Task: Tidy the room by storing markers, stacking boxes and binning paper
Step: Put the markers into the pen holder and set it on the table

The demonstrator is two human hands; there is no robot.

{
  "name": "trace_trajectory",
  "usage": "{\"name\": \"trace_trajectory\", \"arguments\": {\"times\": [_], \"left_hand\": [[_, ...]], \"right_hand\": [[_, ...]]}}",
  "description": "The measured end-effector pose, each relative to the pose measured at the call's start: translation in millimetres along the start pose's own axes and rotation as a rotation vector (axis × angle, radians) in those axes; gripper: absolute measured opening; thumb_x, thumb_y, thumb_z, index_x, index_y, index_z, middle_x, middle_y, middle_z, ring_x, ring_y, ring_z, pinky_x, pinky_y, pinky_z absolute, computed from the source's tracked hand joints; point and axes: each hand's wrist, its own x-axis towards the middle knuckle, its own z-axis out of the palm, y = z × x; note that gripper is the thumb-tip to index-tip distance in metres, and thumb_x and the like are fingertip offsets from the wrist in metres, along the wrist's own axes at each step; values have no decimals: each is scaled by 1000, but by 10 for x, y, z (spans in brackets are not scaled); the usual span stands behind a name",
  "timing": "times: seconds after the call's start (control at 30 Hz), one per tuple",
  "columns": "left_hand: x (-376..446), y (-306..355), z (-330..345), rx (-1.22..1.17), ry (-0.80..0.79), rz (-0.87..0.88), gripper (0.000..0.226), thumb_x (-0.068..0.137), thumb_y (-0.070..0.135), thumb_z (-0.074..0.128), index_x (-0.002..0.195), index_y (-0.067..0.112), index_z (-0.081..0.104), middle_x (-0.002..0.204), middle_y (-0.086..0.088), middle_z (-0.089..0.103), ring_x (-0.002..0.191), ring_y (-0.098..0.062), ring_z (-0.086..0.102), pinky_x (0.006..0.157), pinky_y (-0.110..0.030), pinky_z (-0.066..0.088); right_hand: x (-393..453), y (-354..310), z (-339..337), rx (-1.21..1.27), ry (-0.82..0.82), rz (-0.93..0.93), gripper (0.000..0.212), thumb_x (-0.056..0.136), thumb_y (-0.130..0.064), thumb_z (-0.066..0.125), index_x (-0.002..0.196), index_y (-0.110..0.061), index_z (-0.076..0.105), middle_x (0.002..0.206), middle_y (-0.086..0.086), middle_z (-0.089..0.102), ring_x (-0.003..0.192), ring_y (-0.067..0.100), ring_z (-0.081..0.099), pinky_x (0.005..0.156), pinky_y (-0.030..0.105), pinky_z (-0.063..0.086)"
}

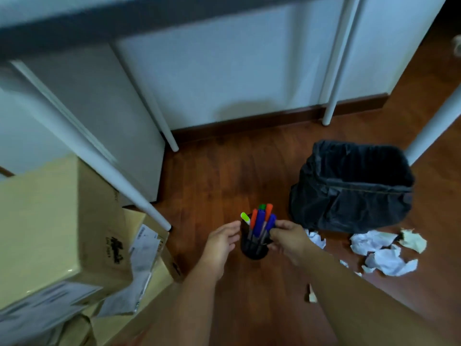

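Observation:
A black mesh pen cup stands on the wooden floor, holding several markers in orange, blue, green and yellow-green. My right hand grips the cup's right side near the rim, fingers touching the blue markers. My left hand hovers just left of the cup, fingers apart and holding nothing. Cardboard boxes are stacked at the left. Crumpled paper lies on the floor at the right, in front of a bin lined with a black bag.
White table legs slant down past the boxes, and others stand by the wall. A white cabinet sits behind the boxes. Small paper scraps lie near my right forearm.

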Motion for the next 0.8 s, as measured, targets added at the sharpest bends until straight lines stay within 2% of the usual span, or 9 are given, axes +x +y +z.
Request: {"name": "trace_trajectory", "arguments": {"times": [0.13,0.2,0.33,0.4,0.47,0.57,0.63,0.73,0.8], "left_hand": [[-622,710,-115,55,-30,182,39,91,-5,50,116,19,67,119,-1,67,109,-16,62,95,-27,46],[-912,979,-186,155,-61,302,46,87,-12,54,124,13,66,122,-5,68,112,-16,63,99,-28,47],[-1571,1429,-350,187,-127,461,54,84,-4,70,135,11,58,130,-3,64,112,-6,62,93,-16,47],[-1908,1647,-409,184,-151,551,62,81,1,76,139,11,54,131,-1,64,109,0,63,86,-12,50],[-2251,1857,-462,183,-161,621,64,80,2,77,139,11,53,131,-1,64,109,-2,64,85,-14,51],[-2753,2146,-505,196,-133,721,50,81,13,80,124,31,62,118,14,66,102,1,66,74,-10,51],[-3146,2277,-605,158,-89,798,41,83,18,78,118,34,64,117,13,67,99,5,66,77,-16,53],[-3331,2411,-616,38,-109,784,46,87,15,74,131,20,58,131,-6,63,112,-21,67,98,-45,53],[-3503,2475,-677,-9,-97,791,45,87,15,73,130,14,58,132,-11,63,113,-29,66,100,-51,51]], "right_hand": [[-697,-769,20,-47,-19,-90,18,79,5,53,83,-8,64,56,7,64,44,16,53,45,27,42],[-1087,-1133,66,-57,-38,-138,18,75,5,52,74,-10,62,50,5,62,38,13,51,40,20,39],[-1804,-1754,147,-53,-51,-237,23,75,5,46,63,-11,55,41,2,56,33,11,45,33,14,31],[-2143,-2014,152,-10,-84,-292,23,78,5,46,64,-9,57,44,3,57,31,9,45,33,13,33],[-2502,-2228,178,30,-141,-349,18,83,2,49,72,-7,61,58,6,57,33,8,48,33,13,37],[-3046,-2487,212,148,-262,-430,15,90,-3,52,81,-7,63,73,7,56,43,9,54,39,14,44],[-3476,-2605,241,153,-365,-482,21,93,-7,45,88,-12,65,85,4,61,60,11,54,50,17,46],[-3654,-2684,223,-91,-428,-570,40,86,-7,42,105,-28,69,109,-13,66,83,11,51,71,24,39],[-3799,-2715,252,-218,-436,-644,48,81,-3,46,107,-36,69,116,-19,67,95,11,56,81,30,38]]}}
